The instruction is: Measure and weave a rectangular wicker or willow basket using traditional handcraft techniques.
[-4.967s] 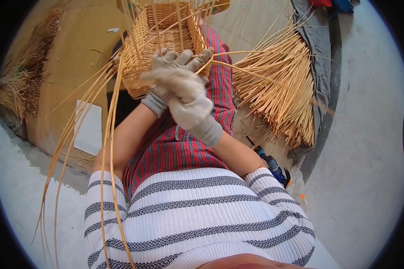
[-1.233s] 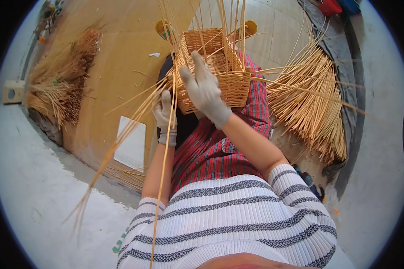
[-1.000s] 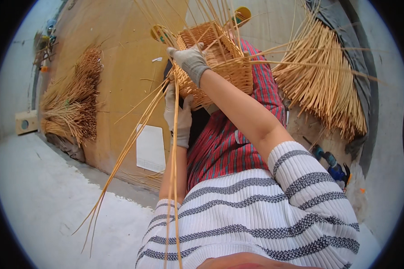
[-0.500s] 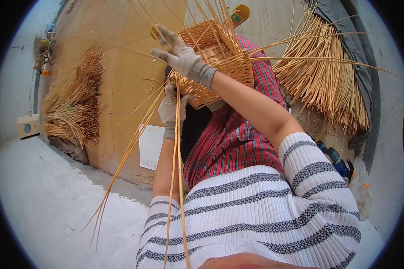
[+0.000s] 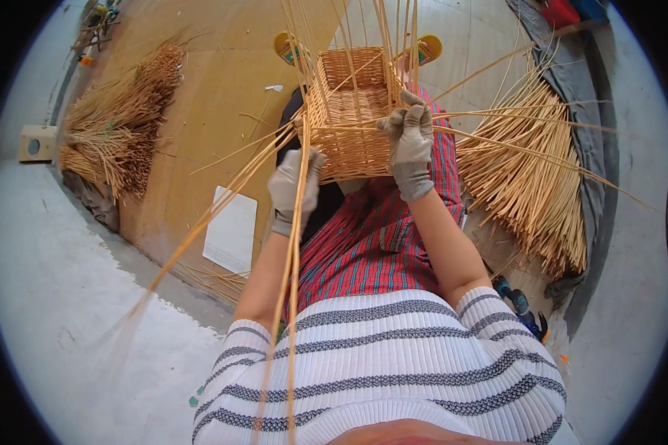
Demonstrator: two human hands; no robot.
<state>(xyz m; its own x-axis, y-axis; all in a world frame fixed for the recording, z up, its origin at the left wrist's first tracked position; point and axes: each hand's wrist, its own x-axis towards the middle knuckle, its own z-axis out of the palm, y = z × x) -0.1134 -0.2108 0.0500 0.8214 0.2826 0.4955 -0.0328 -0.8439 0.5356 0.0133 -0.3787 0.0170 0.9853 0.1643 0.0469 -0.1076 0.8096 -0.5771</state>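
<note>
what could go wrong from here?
1. The long strands from the basket's near left corner trail across the striped sweater; they could snag there or on the left hand beside them.
2. The strands on the right extend across the reed pile in view and might tangle.
3. A hard pull by the right hand, at the near right corner, might tip the basket.

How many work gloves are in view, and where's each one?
2: the left glove, partly behind long canes by the near left corner of the basket; the right glove, at its near right corner.
</note>
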